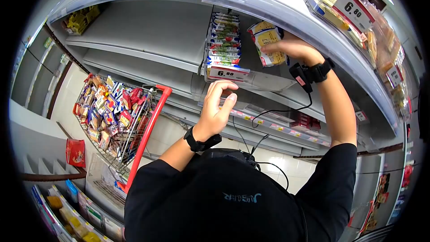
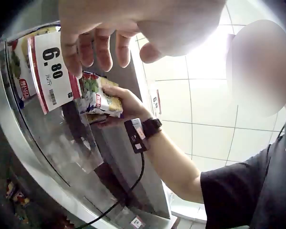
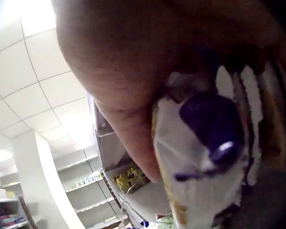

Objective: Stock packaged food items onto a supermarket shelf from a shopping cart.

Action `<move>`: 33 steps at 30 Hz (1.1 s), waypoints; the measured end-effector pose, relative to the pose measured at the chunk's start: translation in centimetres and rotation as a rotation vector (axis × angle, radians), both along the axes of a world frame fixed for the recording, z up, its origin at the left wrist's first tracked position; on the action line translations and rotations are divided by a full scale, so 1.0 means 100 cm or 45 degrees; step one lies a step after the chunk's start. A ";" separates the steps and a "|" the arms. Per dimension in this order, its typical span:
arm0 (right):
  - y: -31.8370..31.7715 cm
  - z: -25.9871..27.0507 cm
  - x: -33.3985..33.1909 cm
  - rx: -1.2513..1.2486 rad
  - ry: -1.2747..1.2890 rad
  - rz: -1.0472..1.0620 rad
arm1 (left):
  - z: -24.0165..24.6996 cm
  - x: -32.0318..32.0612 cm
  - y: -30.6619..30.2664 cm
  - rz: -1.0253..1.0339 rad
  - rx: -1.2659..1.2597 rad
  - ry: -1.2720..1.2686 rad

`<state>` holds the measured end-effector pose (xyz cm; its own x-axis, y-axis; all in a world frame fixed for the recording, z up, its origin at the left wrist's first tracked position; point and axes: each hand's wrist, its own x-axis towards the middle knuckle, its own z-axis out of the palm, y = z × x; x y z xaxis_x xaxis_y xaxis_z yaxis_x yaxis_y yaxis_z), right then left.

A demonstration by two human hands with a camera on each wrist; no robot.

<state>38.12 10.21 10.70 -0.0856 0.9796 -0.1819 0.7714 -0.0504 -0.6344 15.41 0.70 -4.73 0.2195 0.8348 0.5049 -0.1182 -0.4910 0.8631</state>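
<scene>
My right hand [image 1: 295,48] grips several yellow-and-white snack packets [image 1: 268,40] over the shelf, right of a neat row of packets [image 1: 224,40]. In the right wrist view the held packets [image 3: 200,143] stand side by side, close to the camera. My left hand [image 1: 217,112] is raised in front of the shelf edge, below the price tag [image 1: 228,73], with nothing in it and its fingers loosely bent. The left wrist view shows that hand [image 2: 133,28] above the price tag [image 2: 51,71], with the packets [image 2: 101,98] in my right hand beyond.
A cart [image 1: 150,130] with a red handle, heaped with packaged snacks, stands at the left. Yellow packs [image 1: 81,20] lie at the shelf's far left. Black cables [image 1: 273,113] hang between my arms. A raised shelf edge [image 1: 291,15] runs above my right hand.
</scene>
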 end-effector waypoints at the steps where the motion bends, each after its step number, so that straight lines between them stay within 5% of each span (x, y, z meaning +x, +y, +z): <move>1: 0.007 0.002 -0.001 0.041 -0.104 0.007 | -0.001 0.003 0.001 0.005 -0.005 -0.008; 6: 0.023 0.021 -0.016 0.362 -0.851 0.098 | -0.001 0.011 0.005 0.030 -0.022 0.066; 9: 0.044 0.020 -0.019 0.486 -0.998 0.162 | -0.003 0.011 0.007 0.062 0.005 0.086; 20: 0.143 -0.044 -0.012 0.582 -0.940 0.267 | -0.012 -0.007 0.008 0.172 -0.080 0.044; 33: 0.164 -0.066 0.003 0.617 -0.852 0.245 | -0.009 -0.026 0.008 0.274 0.066 0.077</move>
